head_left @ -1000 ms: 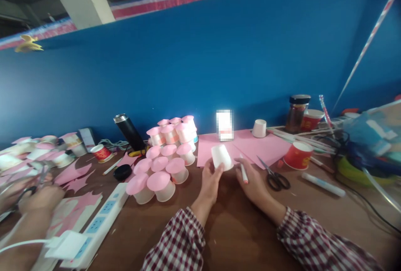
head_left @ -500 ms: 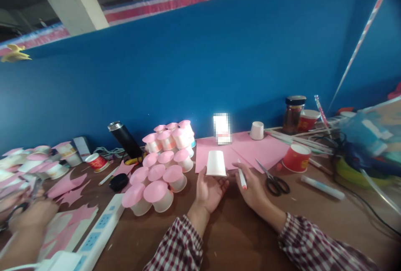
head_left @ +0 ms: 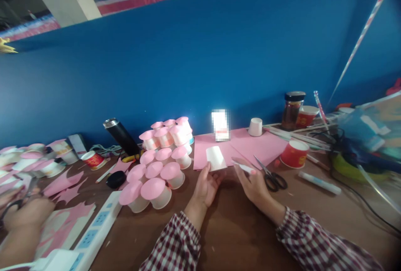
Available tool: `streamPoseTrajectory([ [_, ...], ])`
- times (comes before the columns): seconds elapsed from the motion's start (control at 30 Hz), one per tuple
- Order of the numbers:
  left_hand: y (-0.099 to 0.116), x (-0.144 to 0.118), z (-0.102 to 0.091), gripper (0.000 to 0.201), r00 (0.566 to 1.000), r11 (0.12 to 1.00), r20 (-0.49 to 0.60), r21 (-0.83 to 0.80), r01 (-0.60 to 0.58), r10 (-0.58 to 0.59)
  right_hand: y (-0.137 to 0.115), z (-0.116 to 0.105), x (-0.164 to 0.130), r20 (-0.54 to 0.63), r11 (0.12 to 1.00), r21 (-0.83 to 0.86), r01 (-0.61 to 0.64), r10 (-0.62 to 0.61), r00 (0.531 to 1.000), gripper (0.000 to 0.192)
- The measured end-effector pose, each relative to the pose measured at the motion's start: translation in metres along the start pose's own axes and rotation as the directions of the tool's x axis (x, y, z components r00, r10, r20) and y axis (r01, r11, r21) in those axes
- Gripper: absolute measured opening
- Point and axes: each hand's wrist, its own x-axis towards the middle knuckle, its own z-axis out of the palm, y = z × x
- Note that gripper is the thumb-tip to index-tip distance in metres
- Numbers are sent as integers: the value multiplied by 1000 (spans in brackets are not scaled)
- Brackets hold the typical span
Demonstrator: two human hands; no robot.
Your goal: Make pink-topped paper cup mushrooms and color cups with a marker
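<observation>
In my left hand [head_left: 205,189] is a white paper cup [head_left: 216,158], bottom up and leaning, with the fingers around its lower rim. My right hand [head_left: 252,185] is closed on a white marker pen [head_left: 242,165] with a reddish end, held level just right of the cup. Behind both hands lie sheets of pink paper [head_left: 238,141]. Black-handled scissors [head_left: 274,179] rest beside my right hand. A small red piece [head_left: 277,163] lies on the table close to a red paper cup [head_left: 295,154].
Several cups with pink paper tops [head_left: 156,188] stand at left, near a power strip [head_left: 98,227] and a black flask [head_left: 120,135]. Another person's hands [head_left: 28,212] hold scissors at far left. A glue-like tube [head_left: 319,183] and a dark jar [head_left: 293,111] are at right.
The white cup has tilted to the left in my left hand. My right hand has turned the marker from steep to nearly level. A small red piece now shows by the red cup.
</observation>
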Motion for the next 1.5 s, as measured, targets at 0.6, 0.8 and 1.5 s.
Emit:
streamPoseTrajectory([
  [0.6, -8, -3, -3, 33, 992, 980, 115, 181, -80, 60, -20, -5, -10, -61, 992, 109, 69, -63, 996, 10],
  [0.8, -8, -1, -2, 31, 998, 999, 60, 40, -13, 11, -21, -5, -13, -14, 978, 14, 207, -207, 978, 11],
  [1.5, -12, -2, 2, 33, 995, 990, 26, 103, -100, 98, -21, -4, -16, 21, 943, -95, 319, -319, 948, 8],
])
